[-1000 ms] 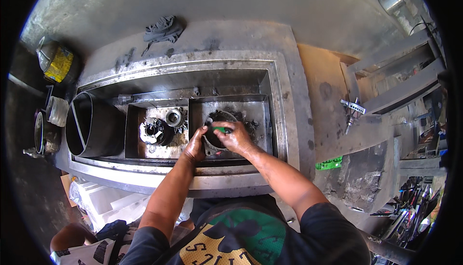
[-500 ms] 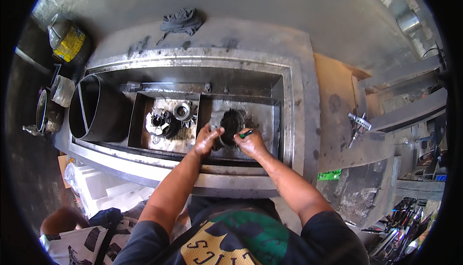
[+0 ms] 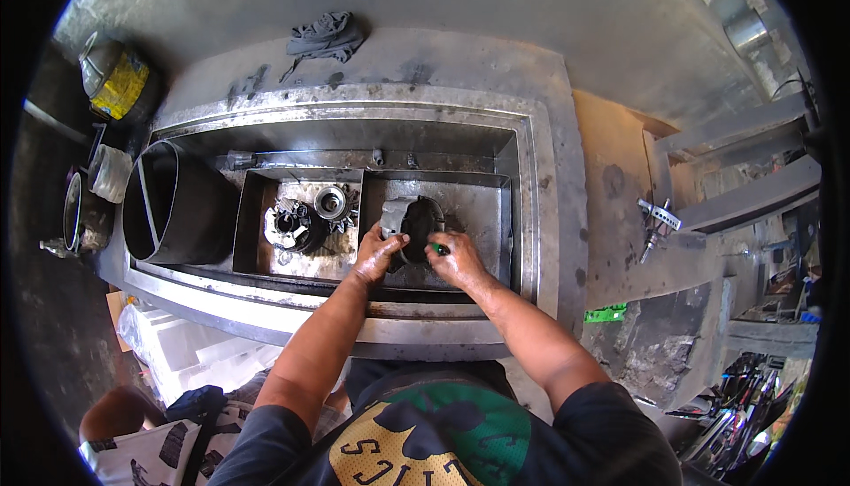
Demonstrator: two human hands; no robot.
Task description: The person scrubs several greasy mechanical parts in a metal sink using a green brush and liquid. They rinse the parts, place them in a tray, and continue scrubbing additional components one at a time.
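A round, hollow metal housing (image 3: pixel 397 217) with a dark, greasy inside is tilted in the right compartment of a metal tray (image 3: pixel 485 204). My left hand (image 3: pixel 379 254) grips its near left rim, thumb on the edge. At the opening's right side, my right hand (image 3: pixel 458 261) is closed around a slim tool with a green handle (image 3: pixel 439 249); its working end is hidden. The left compartment holds a finned metal rotor (image 3: pixel 333 204) and, beside it, a round part with pale segments (image 3: pixel 289 226).
A large dark cylinder (image 3: pixel 190 212) stands in the basin's left end. A grey rag (image 3: pixel 323 36) lies on the back ledge. Far left is a jug with a yellow label (image 3: pixel 120 88). A metal puller-like tool (image 3: pixel 657 220) rests on the right bench. Another person's arm (image 3: pixel 119 411) shows lower left.
The housing has turned in my left hand, so more of its outer left wall shows. My right hand and the green-handled tool have shifted slightly left, and the handle now points differently.
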